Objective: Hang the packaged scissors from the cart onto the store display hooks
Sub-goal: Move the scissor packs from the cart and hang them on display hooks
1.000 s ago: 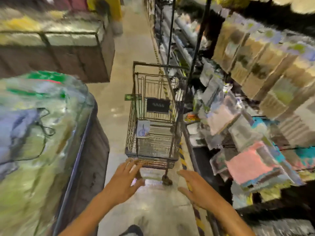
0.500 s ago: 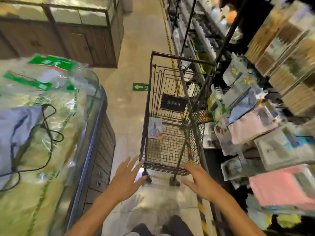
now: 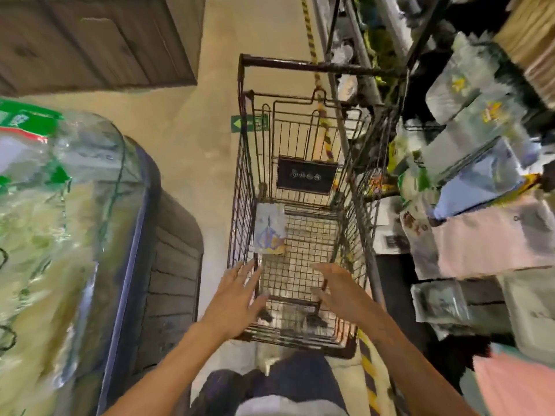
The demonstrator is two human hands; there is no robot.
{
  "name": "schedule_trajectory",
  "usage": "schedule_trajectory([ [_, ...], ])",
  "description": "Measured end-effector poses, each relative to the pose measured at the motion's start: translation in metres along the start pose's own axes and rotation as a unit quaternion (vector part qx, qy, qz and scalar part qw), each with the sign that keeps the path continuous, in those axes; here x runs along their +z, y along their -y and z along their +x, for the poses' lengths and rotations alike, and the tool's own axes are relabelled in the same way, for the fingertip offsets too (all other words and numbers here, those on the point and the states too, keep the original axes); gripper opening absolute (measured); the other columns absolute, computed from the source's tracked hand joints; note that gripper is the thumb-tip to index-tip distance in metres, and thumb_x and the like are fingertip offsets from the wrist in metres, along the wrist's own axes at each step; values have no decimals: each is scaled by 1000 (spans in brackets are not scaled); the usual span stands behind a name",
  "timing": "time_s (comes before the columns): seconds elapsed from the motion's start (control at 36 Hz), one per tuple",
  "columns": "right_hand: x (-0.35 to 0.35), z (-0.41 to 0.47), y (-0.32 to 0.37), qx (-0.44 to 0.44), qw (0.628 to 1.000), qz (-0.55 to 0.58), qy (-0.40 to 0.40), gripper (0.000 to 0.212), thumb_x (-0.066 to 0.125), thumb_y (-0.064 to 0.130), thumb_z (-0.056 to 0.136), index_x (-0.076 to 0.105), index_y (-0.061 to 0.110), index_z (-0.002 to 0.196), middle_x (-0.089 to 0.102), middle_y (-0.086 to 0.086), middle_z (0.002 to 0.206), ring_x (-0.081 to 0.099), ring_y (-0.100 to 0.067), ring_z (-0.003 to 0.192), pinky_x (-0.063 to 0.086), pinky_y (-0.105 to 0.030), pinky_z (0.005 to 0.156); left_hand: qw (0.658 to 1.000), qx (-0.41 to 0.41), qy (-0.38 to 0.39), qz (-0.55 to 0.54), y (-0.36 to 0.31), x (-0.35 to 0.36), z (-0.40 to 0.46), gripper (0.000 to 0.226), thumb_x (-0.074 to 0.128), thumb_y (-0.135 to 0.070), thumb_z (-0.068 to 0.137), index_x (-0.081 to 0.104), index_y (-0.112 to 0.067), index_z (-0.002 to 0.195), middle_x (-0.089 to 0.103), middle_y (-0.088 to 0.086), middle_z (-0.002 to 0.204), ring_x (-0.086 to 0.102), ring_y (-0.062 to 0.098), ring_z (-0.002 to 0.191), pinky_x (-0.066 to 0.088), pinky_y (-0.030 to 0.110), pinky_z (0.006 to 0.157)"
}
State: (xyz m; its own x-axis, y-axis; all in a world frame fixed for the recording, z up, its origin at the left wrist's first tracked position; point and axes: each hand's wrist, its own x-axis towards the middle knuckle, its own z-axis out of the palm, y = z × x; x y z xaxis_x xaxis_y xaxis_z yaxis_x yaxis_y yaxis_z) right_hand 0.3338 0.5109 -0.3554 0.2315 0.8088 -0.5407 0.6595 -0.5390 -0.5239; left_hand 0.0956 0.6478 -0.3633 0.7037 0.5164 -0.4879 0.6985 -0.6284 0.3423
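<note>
A dark wire shopping cart [image 3: 243,187] stands in the aisle right in front of me. Inside it, one packaged pair of scissors [image 3: 269,229] on a pale card leans against the left wall. My left hand [image 3: 237,298] hovers over the cart's near left corner with fingers spread and holds nothing. My right hand [image 3: 339,291] reaches over the near right part of the basket, fingers straight, also holding nothing. Both hands are just short of the package. Display racks with hanging packaged goods [image 3: 486,235] fill the right side.
A curved glass-topped counter [image 3: 90,235] with bagged goods runs along my left. A wooden cabinet [image 3: 99,40] stands at the far left. A black sign [image 3: 306,175] hangs on the cart's far end. Yellow-black tape [image 3: 369,370] lines the floor by the shelves.
I have stepped closer to the cart and now look down into it. Both hands have moved forward from before the cart to over its near end.
</note>
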Motion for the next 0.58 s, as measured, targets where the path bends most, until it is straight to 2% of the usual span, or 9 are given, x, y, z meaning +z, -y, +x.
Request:
schedule_trajectory([
  [0.06, -11, 21, -10, 11, 1000, 11, 18, 57, 58, 36, 101, 36, 28, 153, 36, 1, 159, 32, -21, 147, 29, -41, 121, 1000, -8, 13, -4, -4, 4, 27, 110, -18, -85, 77, 13, -24, 163, 2, 2, 171, -5, 24, 157, -3, 39, 128],
  [0.22, -16, 81, -40, 40, 998, 12, 39, 55, 54, 32, 103, 37, 21, 154, 36, -1, 159, 27, -20, 149, 19, -30, 120, 997, -58, 36, -42, 4, 26, 94, 117, -24, -87, 71, 13, -24, 162, 3, 3, 171, -3, 26, 157, 1, 43, 128],
  [0.28, -7, 102, -51, 51, 998, 20, 38, 54, 56, 31, 102, 39, 20, 152, 39, -3, 157, 29, -21, 148, 19, -28, 119, 995, -80, 39, -54, 9, 37, 113, 111, -17, -86, 76, 14, -23, 162, 6, 5, 171, -2, 27, 157, 1, 44, 128],
  [0.36, 14, 130, -68, 78, 994, 41, 62, 52, 56, 32, 102, 40, 24, 151, 40, 0, 155, 28, -21, 148, 21, -28, 114, 992, -92, 52, -70, 15, 56, 140, 96, -5, -73, 83, 13, -22, 162, 2, 5, 171, -5, 26, 157, -2, 43, 128],
  [0.42, 31, 149, -82, 82, 993, 35, 84, 54, 56, 31, 102, 39, 23, 152, 39, 0, 156, 28, -19, 148, 11, -15, 112, 991, -94, 65, -65, 22, 70, 158, 95, -8, -71, 83, 8, -22, 163, -3, 4, 171, -11, 25, 157, -4, 43, 128],
  [0.47, 47, 167, -94, 88, 992, 45, 84, 54, 57, 28, 101, 40, 22, 152, 38, 0, 157, 27, -15, 148, -5, 6, 97, 990, -100, 78, -61, 31, 85, 175, 97, -11, -71, 81, 5, -22, 163, -6, 2, 171, -12, 24, 156, -6, 41, 127],
  [0.5, 55, 175, -98, 99, 990, 54, 85, 54, 58, 27, 101, 40, 22, 152, 38, 0, 157, 28, -14, 147, -4, 8, 94, 989, -104, 82, -65, 36, 93, 182, 98, -10, -71, 80, 7, -21, 163, -3, 2, 171, -10, 25, 157, -7, 40, 127],
  [0.53, 64, 183, -103, 107, 988, 57, 93, 55, 59, 27, 101, 40, 22, 152, 37, -1, 157, 28, -15, 147, 1, 3, 99, 988, -108, 84, -68, 41, 101, 189, 98, -8, -70, 81, 11, -20, 163, 1, 4, 171, -6, 27, 157, -6, 40, 127],
  [0.58, 79, 201, -109, 117, 985, 58, 115, 55, 58, 29, 101, 40, 20, 152, 36, -5, 158, 29, -20, 147, 18, -17, 112, 988, -106, 85, -73, 52, 118, 199, 97, -2, -69, 84, 19, -16, 162, 12, 9, 169, 3, 32, 157, -3, 41, 127],
])
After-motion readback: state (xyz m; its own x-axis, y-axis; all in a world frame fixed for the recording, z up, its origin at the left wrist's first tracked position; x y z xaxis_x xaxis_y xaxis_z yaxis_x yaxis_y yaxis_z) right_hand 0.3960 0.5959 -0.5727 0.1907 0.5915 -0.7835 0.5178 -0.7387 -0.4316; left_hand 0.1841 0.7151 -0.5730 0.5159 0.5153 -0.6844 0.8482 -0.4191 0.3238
